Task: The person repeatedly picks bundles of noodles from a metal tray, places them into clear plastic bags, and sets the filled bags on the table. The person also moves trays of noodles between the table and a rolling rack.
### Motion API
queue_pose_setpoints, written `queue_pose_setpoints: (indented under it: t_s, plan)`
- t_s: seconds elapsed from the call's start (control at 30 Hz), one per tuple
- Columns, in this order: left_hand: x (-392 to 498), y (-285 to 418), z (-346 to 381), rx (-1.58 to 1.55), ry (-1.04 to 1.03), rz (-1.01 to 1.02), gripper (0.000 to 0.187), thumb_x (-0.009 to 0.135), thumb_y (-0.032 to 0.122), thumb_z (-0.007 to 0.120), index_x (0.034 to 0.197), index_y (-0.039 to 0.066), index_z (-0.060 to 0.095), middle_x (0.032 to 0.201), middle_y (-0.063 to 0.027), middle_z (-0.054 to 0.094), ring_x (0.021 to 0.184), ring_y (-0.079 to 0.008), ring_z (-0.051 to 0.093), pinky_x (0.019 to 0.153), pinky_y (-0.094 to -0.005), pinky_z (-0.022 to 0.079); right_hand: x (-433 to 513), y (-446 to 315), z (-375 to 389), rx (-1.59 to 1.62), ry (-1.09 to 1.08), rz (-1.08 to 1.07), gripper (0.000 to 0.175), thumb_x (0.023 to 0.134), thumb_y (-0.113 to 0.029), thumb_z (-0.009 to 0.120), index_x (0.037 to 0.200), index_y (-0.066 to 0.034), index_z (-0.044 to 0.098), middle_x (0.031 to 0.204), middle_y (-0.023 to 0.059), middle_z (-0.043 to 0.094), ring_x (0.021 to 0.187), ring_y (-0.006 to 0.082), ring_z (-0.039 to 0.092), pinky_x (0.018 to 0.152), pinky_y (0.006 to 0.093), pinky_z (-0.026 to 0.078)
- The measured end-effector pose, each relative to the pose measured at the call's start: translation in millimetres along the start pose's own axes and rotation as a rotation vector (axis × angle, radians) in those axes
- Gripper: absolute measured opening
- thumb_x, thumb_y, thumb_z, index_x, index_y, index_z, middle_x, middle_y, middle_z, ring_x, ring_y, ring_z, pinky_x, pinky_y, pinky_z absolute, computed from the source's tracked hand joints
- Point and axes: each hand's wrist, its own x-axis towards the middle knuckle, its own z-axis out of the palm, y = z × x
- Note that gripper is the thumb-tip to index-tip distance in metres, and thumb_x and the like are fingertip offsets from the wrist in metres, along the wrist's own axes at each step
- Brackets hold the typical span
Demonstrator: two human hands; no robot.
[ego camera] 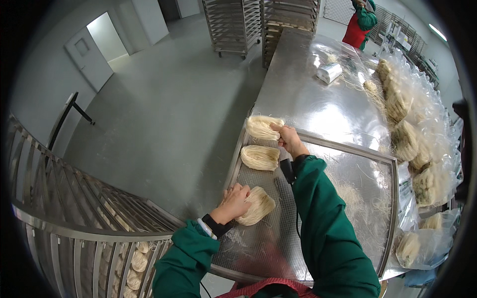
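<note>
Three folded bundles of dried noodles lie in a row along the left side of a mesh tray with a metal frame. My right hand (pixel 288 138) pinches the right end of the far noodle bundle (pixel 262 127), which overlaps the tray's far left corner. The middle noodle bundle (pixel 259 157) lies flat with no hand on it. Lower down, my left hand (pixel 234 201) grips the left edge of the near noodle bundle (pixel 259 207), its fingers curled over the strands. Loose noodle scraps litter the mesh tray (pixel 298 223).
The tray sits on a stainless steel table (pixel 294 85). Bagged noodles (pixel 406 141) are piled along its right side, and a white packet (pixel 329 72) lies farther back. A metal rack (pixel 97 234) holding noodle bundles stands close at left. Tray racks (pixel 231 29) and a person (pixel 359 26) are beyond.
</note>
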Motion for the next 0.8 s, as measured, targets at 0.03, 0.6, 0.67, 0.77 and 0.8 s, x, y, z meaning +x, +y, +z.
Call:
queue_pose_setpoints:
  t_s: [0.03, 0.6, 0.67, 0.77, 0.8]
  plan:
    - [-2, 0, 3, -0.043, 0.011, 0.017, 0.029, 0.078, 0.023, 0.064, 0.098, 0.005, 0.053, 0.099, -0.0146, 0.056, 0.094, -0.0328, 0.054, 0.085, -0.0447, 0.037, -10, -1, -1, 0.029, -0.070, -0.029, 0.023, 0.087, -0.021, 0.071, 0.085, 0.0002, 0.063, 0.061, 0.0009, 0.053, 0.042, 0.0081, 0.042, 0.036, 0.0235, 0.031]
    - [14, 12, -86, -0.974, 0.173, 0.149, 0.029, 0.080, 0.000, 0.069, 0.108, -0.001, 0.063, 0.104, -0.0049, 0.051, 0.097, -0.0151, 0.054, 0.088, -0.0280, 0.046, -73, 77, 27, -0.282, 0.156, -0.383, 0.048, 0.079, -0.015, 0.080, 0.104, 0.0016, 0.042, 0.095, 0.0104, 0.063, 0.084, 0.0170, 0.063, 0.069, 0.0309, 0.054]
    - [22, 18, -85, -0.958, 0.164, 0.149, 0.029, 0.081, 0.001, 0.070, 0.109, 0.000, 0.063, 0.105, -0.0042, 0.050, 0.102, -0.0140, 0.054, 0.088, -0.0278, 0.046, -95, 76, 24, -0.168, 0.026, -0.489, 0.045, 0.080, -0.015, 0.078, 0.104, 0.0015, 0.045, 0.093, 0.0102, 0.062, 0.083, 0.0156, 0.061, 0.070, 0.0286, 0.051]
    - [31, 31, -70, -0.647, 0.300, 0.254, 0.024, 0.082, 0.004, 0.071, 0.105, 0.001, 0.062, 0.115, -0.0056, 0.052, 0.107, -0.0144, 0.054, 0.089, -0.0283, 0.046, -126, 58, 6, -0.120, -0.185, -0.463, 0.033, 0.084, -0.008, 0.072, 0.104, 0.0012, 0.048, 0.090, 0.0083, 0.062, 0.082, 0.0130, 0.059, 0.069, 0.0270, 0.049]
    - [33, 36, -62, -0.497, 0.386, 0.322, 0.023, 0.083, 0.004, 0.070, 0.104, 0.000, 0.062, 0.120, -0.0055, 0.052, 0.108, -0.0137, 0.054, 0.089, -0.0282, 0.046, -135, 49, -4, -0.176, -0.222, -0.414, 0.032, 0.084, -0.008, 0.072, 0.104, 0.0014, 0.048, 0.090, 0.0081, 0.062, 0.082, 0.0133, 0.060, 0.069, 0.0270, 0.049]
